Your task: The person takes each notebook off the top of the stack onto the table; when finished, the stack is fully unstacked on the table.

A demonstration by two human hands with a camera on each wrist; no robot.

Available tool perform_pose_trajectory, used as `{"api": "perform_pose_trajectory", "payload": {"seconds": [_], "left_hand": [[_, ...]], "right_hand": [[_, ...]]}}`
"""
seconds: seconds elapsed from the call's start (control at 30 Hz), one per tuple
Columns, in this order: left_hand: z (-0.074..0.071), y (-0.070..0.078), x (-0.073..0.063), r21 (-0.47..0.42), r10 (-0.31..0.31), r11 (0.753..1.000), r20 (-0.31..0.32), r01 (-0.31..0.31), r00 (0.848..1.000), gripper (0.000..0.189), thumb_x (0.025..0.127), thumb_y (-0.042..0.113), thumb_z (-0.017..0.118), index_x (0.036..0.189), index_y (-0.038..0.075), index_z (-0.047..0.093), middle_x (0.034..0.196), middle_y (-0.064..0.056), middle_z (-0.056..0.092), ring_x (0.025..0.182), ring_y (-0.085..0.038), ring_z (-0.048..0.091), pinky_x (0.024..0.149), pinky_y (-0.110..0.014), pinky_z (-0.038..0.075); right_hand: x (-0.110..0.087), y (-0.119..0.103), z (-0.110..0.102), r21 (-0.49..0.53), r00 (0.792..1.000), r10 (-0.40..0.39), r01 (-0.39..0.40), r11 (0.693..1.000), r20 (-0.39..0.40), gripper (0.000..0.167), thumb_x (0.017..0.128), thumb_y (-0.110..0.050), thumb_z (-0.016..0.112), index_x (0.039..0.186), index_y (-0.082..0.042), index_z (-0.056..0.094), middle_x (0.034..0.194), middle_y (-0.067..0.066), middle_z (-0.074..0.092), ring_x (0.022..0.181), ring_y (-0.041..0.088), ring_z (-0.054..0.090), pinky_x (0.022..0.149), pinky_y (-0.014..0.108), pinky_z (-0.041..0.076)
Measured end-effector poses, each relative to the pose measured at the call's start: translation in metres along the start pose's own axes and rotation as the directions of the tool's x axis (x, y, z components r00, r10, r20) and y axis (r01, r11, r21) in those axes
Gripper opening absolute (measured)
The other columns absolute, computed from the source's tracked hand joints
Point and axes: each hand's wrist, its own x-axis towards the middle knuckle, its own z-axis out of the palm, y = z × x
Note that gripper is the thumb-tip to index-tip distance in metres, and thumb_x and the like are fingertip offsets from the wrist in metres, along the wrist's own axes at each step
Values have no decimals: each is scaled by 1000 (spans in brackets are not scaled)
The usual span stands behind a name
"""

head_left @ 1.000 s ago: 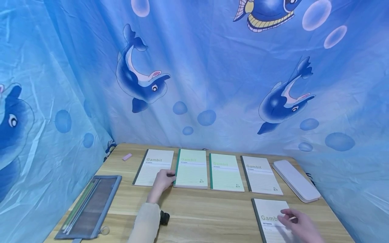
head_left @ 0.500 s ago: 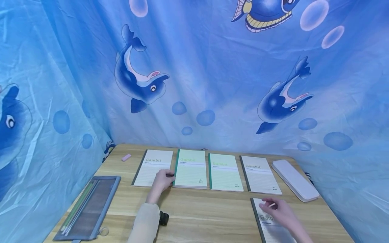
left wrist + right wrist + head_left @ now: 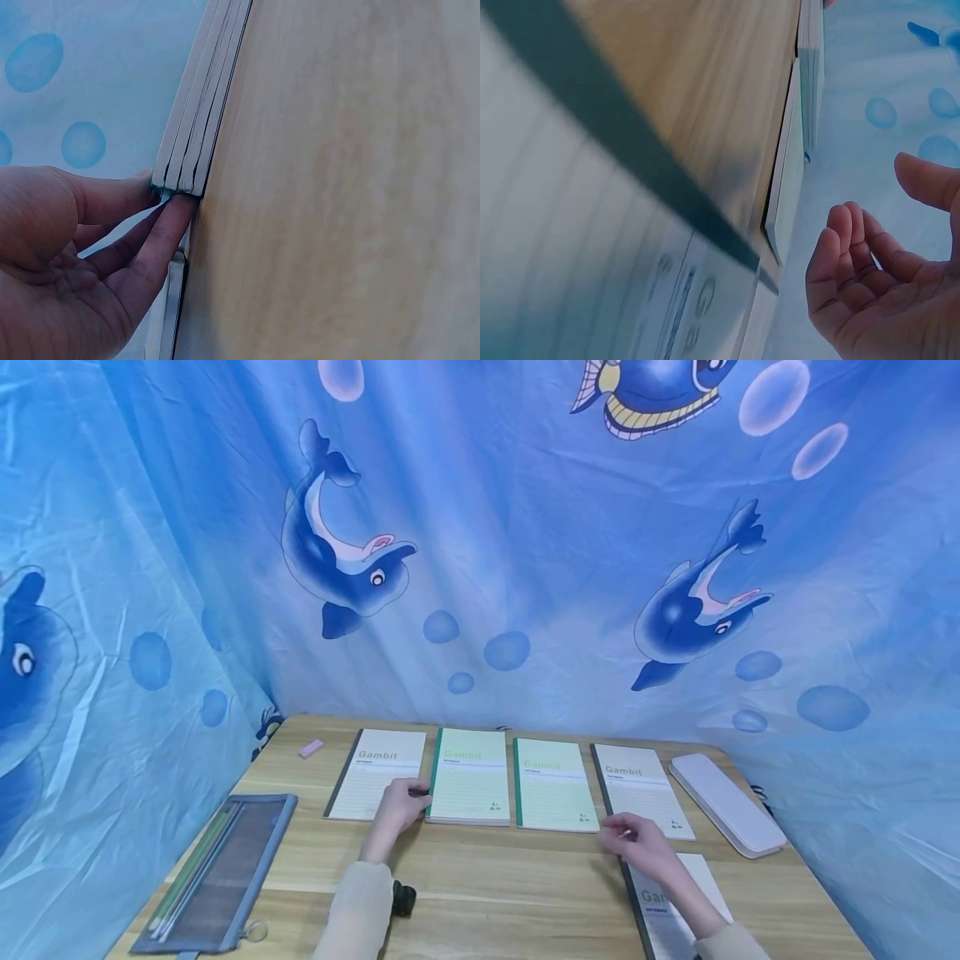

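My left hand (image 3: 402, 803) reaches over a white Gambit notebook (image 3: 381, 768) to the spine side of a green-spined notebook stack (image 3: 471, 777). Seen from the left wrist, its thumb and a fairly straight finger touch the lower corner of the stack (image 3: 193, 127), several notebooks thick. My right hand (image 3: 641, 843) hovers, fingers loosely bent, near the bottom corners of another green-spined notebook (image 3: 557, 785) and a white notebook (image 3: 647, 785). Part of a nearer white notebook (image 3: 708, 885) is hidden under the right forearm. From the right wrist, nothing lies between that hand's thumb and fingers.
On the left, a grey mesh pencil pouch (image 3: 243, 860) holds long pencils. A pink eraser (image 3: 311, 748) lies at the back left. A pale pencil case (image 3: 726, 806) sits at the right edge of the wooden table (image 3: 510, 893). A blue sea-print curtain (image 3: 480, 527) surrounds the table.
My right hand has moved left and away from me, from over the near white notebook to the bottom of the notebook row. The left hand keeps its place at the stack.
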Motion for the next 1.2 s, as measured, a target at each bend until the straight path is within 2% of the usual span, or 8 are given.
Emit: {"api": "perform_pose_trajectory", "payload": {"seconds": [0.23,0.47,0.63,0.9,1.07,1.2], "left_hand": [[1,0,1,9,0,1000,-1,0,1000,30,90,-3,65,120,-9,65,116,-25,66,104,-35,65,75,-36,60],[0,1,0,4,-2,1000,-2,2,1000,30,90,-4,65,120,-9,65,116,-25,66,106,-36,64,77,-37,60],[0,2,-1,-12,-8,1000,5,8,1000,31,90,-4,64,121,-9,65,117,-26,66,106,-36,64,78,-37,60],[0,2,-1,-5,-10,1000,1,10,1000,30,91,-3,65,120,-9,65,115,-25,66,103,-33,65,75,-35,60],[0,2,0,-3,-11,1000,1,11,1000,30,90,-3,65,119,-9,65,114,-24,67,102,-33,65,75,-35,60],[0,1,1,-5,-9,1000,0,9,1000,30,90,-3,66,119,-9,66,113,-24,67,102,-34,65,74,-35,60]], "right_hand": [[16,-12,20,25,999,-23,24,999,-22,34,87,-21,76,111,2,69,89,4,64,83,17,58,68,30,48],[33,-27,35,53,998,-55,55,997,5,31,89,-21,74,110,1,69,91,4,66,83,18,60,69,30,50],[45,-33,45,71,998,-51,49,996,26,30,91,-22,73,110,1,69,93,6,66,85,19,59,67,29,49],[66,-34,64,155,1000,-18,14,988,26,28,93,-19,71,110,4,68,93,10,64,77,20,62,67,30,56],[77,-35,74,113,1000,-10,7,994,18,32,92,-25,72,111,-1,68,92,7,66,76,18,64,67,30,53],[85,-39,82,100,999,-22,19,995,29,38,91,-27,72,115,2,67,93,8,66,77,18,64,67,30,53]]}}
